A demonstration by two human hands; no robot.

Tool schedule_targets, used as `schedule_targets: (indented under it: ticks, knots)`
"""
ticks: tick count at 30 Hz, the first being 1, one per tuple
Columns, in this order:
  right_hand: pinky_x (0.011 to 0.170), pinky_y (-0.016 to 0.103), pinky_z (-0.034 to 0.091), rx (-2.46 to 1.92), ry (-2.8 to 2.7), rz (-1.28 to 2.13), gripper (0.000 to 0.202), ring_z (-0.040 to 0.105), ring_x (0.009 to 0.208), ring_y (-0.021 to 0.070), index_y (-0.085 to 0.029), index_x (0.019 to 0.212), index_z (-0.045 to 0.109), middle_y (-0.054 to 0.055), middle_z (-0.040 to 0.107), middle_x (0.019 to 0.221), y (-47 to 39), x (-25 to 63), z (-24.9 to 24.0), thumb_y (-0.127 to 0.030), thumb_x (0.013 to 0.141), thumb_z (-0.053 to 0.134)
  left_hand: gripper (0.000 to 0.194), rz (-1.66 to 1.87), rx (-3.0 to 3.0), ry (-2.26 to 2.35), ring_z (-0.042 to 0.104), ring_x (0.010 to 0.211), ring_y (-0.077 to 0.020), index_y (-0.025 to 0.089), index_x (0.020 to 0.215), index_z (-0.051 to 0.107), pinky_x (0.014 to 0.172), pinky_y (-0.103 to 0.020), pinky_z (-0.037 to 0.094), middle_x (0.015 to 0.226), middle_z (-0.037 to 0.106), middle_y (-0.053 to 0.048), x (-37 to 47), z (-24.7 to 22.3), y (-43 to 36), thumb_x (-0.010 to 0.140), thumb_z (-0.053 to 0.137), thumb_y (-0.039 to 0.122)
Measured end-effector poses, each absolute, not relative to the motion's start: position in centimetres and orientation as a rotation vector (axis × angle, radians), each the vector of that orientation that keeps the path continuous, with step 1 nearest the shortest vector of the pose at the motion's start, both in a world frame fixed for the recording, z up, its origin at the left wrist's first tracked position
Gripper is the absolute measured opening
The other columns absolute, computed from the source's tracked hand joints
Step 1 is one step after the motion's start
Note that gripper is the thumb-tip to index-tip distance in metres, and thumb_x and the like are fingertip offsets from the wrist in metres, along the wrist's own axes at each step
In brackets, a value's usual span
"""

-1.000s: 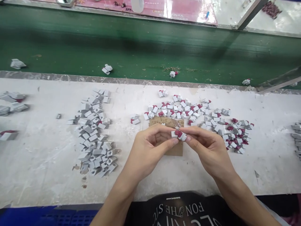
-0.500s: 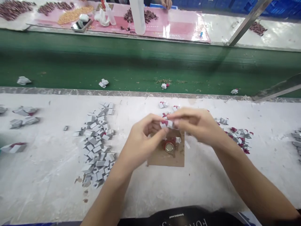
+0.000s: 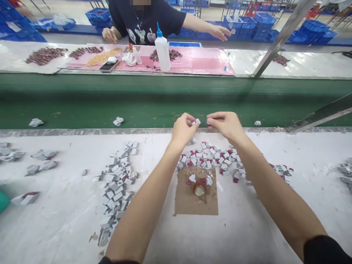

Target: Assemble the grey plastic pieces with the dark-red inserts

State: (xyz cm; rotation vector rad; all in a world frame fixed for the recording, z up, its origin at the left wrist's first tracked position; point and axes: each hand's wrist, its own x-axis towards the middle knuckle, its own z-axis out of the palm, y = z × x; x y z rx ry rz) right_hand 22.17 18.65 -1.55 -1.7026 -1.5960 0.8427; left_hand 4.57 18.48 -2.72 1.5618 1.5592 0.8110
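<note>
My left hand [image 3: 183, 129] pinches a small white-and-magenta piece [image 3: 197, 121] between thumb and fingers, over the near edge of the green belt. Just to its right, my right hand [image 3: 227, 125] is closed on a small whitish piece [image 3: 209, 120], mostly covered by the fingertips. A gap separates the two hands. Below them lies a spread of white-and-magenta pieces [image 3: 206, 158]. Nearer me, a brown cardboard square [image 3: 184, 203] carries a bottle cap [image 3: 199, 191] in a reddish wet patch, with a few pieces beside it.
A long heap of grey-white pieces [image 3: 117, 183] lies left of my left forearm. The green belt [image 3: 82, 106] runs across, bearing a few pieces. Beyond it, a person [image 3: 147, 24] stands behind a pink mat [image 3: 198, 60] with a squeeze bottle [image 3: 163, 55]. A metal post [image 3: 280, 40] rises at right.
Both hands have moved forward from above the cardboard to the belt's edge and drawn apart, each with a piece. The view has tilted up, bringing the person opposite into sight.
</note>
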Motion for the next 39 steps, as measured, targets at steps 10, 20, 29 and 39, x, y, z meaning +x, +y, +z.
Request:
schedule_targets:
  ticks: [10, 20, 29, 39]
  knots:
    - [0.063, 0.039, 0.065, -1.785, -1.529, 1.012, 0.043, 0.078, 0.071, 0.0264, -0.028, 0.110, 0.093, 0.007, 0.080, 0.084, -2.8, 26.7, -2.1, -0.068, 0.104, 0.076, 0.005, 0.519, 1.754, 1.716, 0.063, 0.144, -0.0381, 0.023, 0.102, 0.074, 0.120, -0.053, 0.044, 0.129, 0.083, -0.011, 10.3, -3.7, 21.1, 0.105, 0.078, 0.022]
    - [0.078, 0.037, 0.063, -1.842, -1.656, 0.914, 0.040, 0.075, 0.082, 0.0242, -0.033, 0.122, 0.088, 0.006, 0.078, 0.103, -9.5, 27.6, -5.3, -0.065, 0.113, 0.066, 0.034, 0.399, 2.051, 1.723, 0.059, 0.138, -0.0394, 0.020, 0.140, 0.076, 0.118, -0.057, 0.048, 0.143, 0.073, -0.016, 2.9, -0.4, 8.7, 0.109, 0.061, 0.016]
    - [0.087, 0.038, 0.058, -1.832, -1.509, 0.917, 0.026, 0.072, 0.086, 0.0240, -0.033, 0.121, 0.084, 0.004, 0.078, 0.104, -9.0, 26.4, -4.6, -0.052, 0.111, 0.069, 0.036, 0.312, 1.617, 2.665, 0.058, 0.132, -0.0472, 0.021, 0.130, 0.080, 0.114, -0.066, 0.049, 0.133, 0.070, -0.021, -10.6, -2.7, -1.5, 0.104, 0.071, 0.043]
    - [0.081, 0.036, 0.055, -1.857, -1.459, 1.012, 0.025, 0.070, 0.086, 0.0235, -0.034, 0.120, 0.084, 0.002, 0.073, 0.095, -8.9, 24.8, -3.9, -0.051, 0.110, 0.068, 0.045, 0.131, 1.542, 2.702, 0.057, 0.129, -0.0462, 0.015, 0.136, 0.077, 0.112, -0.063, 0.049, 0.136, 0.068, -0.023, -9.2, -3.8, -3.2, 0.106, 0.064, 0.046]
